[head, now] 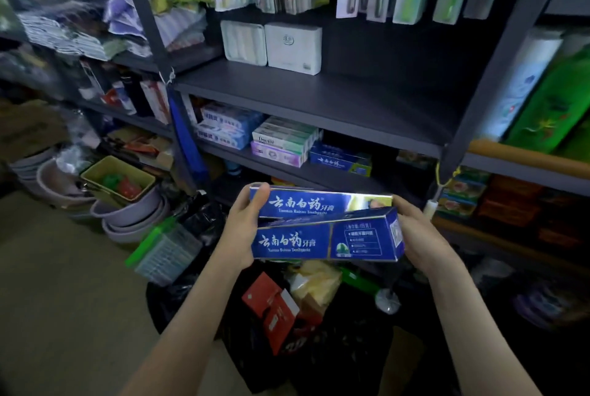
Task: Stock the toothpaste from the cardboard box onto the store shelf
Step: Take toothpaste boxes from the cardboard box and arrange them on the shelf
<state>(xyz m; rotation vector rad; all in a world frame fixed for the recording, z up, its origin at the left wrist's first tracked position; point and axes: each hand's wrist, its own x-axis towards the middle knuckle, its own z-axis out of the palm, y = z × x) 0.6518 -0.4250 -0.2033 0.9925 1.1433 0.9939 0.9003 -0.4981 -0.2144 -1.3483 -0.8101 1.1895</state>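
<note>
LEFT: left hand (245, 226) clasps left ends of two long blue cardboard toothpaste cartons (324, 223), frame centre | STOCK: matching blue cartons (340, 159) sit on dark lower shelf (319, 173) | RIGHT: right hand (421, 232) clasps right ends | STATUS: judged partly stocked; held pair unplaced.

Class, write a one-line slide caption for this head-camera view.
The left hand and right hand hold two blue toothpaste boxes before a shelf holding matching boxes.
</note>
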